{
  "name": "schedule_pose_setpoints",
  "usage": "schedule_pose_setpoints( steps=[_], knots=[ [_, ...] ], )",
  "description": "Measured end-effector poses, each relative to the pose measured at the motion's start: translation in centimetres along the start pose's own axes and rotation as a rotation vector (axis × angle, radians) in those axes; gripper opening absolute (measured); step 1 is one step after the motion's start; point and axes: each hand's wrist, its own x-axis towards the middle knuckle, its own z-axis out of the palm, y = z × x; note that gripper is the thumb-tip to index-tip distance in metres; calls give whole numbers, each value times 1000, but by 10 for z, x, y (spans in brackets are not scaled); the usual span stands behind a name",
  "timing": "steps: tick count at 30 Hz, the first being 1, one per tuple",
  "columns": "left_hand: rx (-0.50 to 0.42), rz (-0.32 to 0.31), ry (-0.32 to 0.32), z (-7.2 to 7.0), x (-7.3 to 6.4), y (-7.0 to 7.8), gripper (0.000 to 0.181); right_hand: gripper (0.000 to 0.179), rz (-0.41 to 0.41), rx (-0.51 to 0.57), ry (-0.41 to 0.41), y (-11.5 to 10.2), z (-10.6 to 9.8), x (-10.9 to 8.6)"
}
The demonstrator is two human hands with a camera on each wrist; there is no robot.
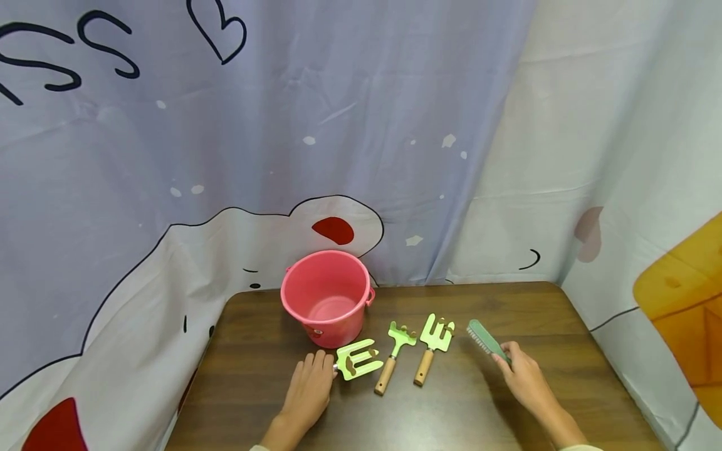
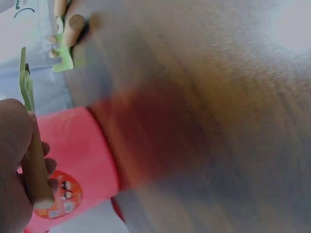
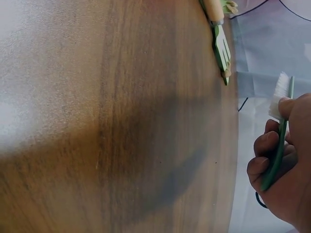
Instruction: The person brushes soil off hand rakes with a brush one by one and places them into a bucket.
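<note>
My left hand (image 1: 309, 383) grips the wooden handle (image 2: 35, 177) of a small green garden fork (image 1: 358, 360), whose tines point right and carry brown clumps. In the right hand (image 1: 526, 377) is a green brush (image 1: 486, 340) with white bristles (image 3: 280, 94), held by its handle above the table. Between the hands lie two more tools with wooden handles: a small green rake (image 1: 402, 337) and another green fork (image 1: 437, 335), both with brown bits on their tines. Just beyond the left hand stands a pink bucket (image 1: 333, 331).
The brown wooden table (image 1: 429, 419) has its far edge against a printed curtain (image 1: 361, 125). A round sticker (image 2: 63, 196) shows on the bucket's side in the left wrist view. The brush and right hand cast a shadow on the tabletop.
</note>
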Motion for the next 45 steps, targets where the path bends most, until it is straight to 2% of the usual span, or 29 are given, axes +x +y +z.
schedule_pose_setpoints(
  steps=[7,10,12,16,18,26,35,45],
  knots=[
    [-2,57,107,-19,10,0,22,35,-11,-3,13,-4,-2,0],
    [-2,71,123,-27,16,0,41,36,-27,-6,10,-7,-3,0],
    [-1,74,120,-31,19,1,47,36,-33,-7,13,-9,-4,0],
    [-16,87,107,-36,24,2,28,35,-38,1,20,-16,-7,-1],
    [-18,93,102,-38,27,3,25,34,-42,5,19,-19,-8,-1],
    [-13,96,103,-46,42,8,31,33,-66,12,34,-29,-14,4],
    [-16,104,52,-57,66,18,28,27,-70,-23,53,-48,-21,14],
    [1,137,67,-61,89,31,25,30,-94,27,66,-67,-22,17]
  ],
)
